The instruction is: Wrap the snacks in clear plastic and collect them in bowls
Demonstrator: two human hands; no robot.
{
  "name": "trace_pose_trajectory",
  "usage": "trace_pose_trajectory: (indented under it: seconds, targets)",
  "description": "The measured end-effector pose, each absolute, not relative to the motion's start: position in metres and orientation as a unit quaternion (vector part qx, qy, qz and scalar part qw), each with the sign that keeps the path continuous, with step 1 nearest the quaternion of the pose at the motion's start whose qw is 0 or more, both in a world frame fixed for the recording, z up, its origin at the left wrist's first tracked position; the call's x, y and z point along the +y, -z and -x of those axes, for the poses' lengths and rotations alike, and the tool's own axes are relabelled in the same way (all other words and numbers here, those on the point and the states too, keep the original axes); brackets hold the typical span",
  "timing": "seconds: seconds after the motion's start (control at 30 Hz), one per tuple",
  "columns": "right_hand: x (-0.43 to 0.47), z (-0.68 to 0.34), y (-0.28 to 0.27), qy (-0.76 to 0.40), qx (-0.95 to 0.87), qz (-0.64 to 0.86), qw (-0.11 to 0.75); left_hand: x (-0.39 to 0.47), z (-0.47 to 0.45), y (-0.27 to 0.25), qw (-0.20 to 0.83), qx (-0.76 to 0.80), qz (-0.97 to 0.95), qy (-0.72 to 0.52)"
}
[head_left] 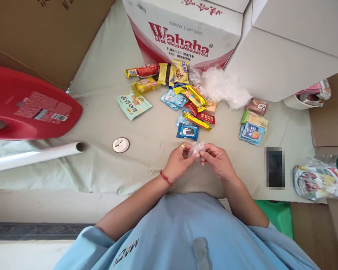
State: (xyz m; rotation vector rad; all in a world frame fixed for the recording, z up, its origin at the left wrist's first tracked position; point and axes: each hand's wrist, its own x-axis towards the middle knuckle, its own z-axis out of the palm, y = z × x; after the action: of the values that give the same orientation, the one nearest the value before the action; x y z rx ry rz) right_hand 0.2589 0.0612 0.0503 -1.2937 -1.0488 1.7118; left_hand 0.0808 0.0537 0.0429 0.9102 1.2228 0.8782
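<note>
A pale green cloth covers the surface before us, with a Wahaha purified water carton at its far side. Near the front edge, our left hand and right hand meet at a small crumpled piece of clear plastic, each pinching it between thumb and fingers. It sits between the two hands, just on our side of a dark blue snack packet. Thin film like this probably slips and bunches easily, so we do best with a light pinch at the fingertips. We should steady it with one hand while the other does the fine work in small moves; a hard tug from both could tear it. Keeping low and short of the yellow-wrapped bar should spare the packets a knock. Whether the film encloses anything, we cannot tell.
</note>
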Motion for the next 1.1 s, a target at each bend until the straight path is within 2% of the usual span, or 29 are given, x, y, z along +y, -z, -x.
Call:
trace_pose_trajectory:
  seconds: [0.1, 0.2, 0.37, 0.5, 0.63, 0.7, 0.77, 0.87, 0.93, 1.1]
  targets:
    - [0.067, -0.275, -0.047, -0.63, -0.392, 0.536, 0.402, 0.055, -0.071, -0.034, 0.675, 0.527, -0.268, -0.442]
    - [0.072, -0.286, -0.044, -0.634, -0.362, 0.559, 0.393, 0.049, -0.055, -0.031, 0.67, 0.535, -0.166, -0.486]
    - [0.072, -0.285, -0.035, -0.621, -0.374, 0.571, 0.386, 0.039, -0.04, -0.035, 0.647, 0.551, -0.145, -0.506]
    - [0.068, -0.276, -0.038, -0.437, -0.549, 0.579, 0.416, 0.034, -0.04, -0.037, 0.588, 0.575, -0.251, -0.511]
    - [0.071, -0.264, -0.052, -0.295, -0.76, 0.457, 0.355, 0.031, -0.045, -0.04, 0.595, 0.521, -0.351, -0.502]
    - [0.075, -0.26, -0.055, -0.306, -0.781, 0.411, 0.356, 0.029, -0.046, -0.041, 0.61, 0.508, -0.355, -0.494]
    - [0.079, -0.259, -0.055, -0.369, -0.733, 0.427, 0.378, 0.028, -0.044, -0.043, 0.617, 0.513, -0.332, -0.497]
    - [0.081, -0.263, -0.052, -0.501, -0.57, 0.517, 0.396, 0.028, -0.038, -0.044, 0.614, 0.529, -0.302, -0.501]
    - [0.081, -0.265, -0.048, -0.548, -0.467, 0.559, 0.41, 0.027, -0.032, -0.043, 0.601, 0.552, -0.299, -0.496]
    - [0.076, -0.263, -0.041, -0.544, -0.41, 0.588, 0.436, 0.019, -0.027, -0.043, 0.595, 0.587, -0.322, -0.444]
